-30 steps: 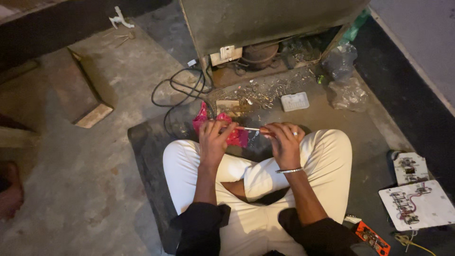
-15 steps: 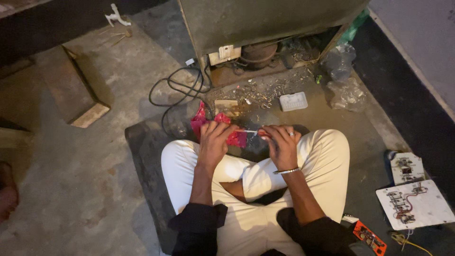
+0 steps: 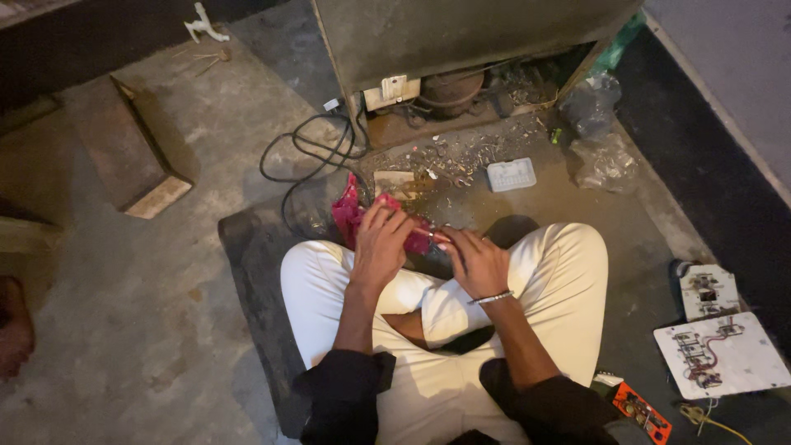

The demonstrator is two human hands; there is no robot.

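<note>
Pink cloth (image 3: pixel 353 216) bunched just above the crossed white-trousered knees, under the left hand (image 3: pixel 381 245), fingers curled shut on it. Right hand (image 3: pixel 478 262) just right of the cloth, fingers bent, pinching a thin metal rod (image 3: pixel 432 234) that reaches the cloth. Black cable (image 3: pixel 306 156) behind the cloth.

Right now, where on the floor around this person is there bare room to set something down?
Bare concrete lies between the dark mat and the wooden block. Crowded: the scrap pile before the cabinet, the black cable, and the circuit boards on the right.
</note>
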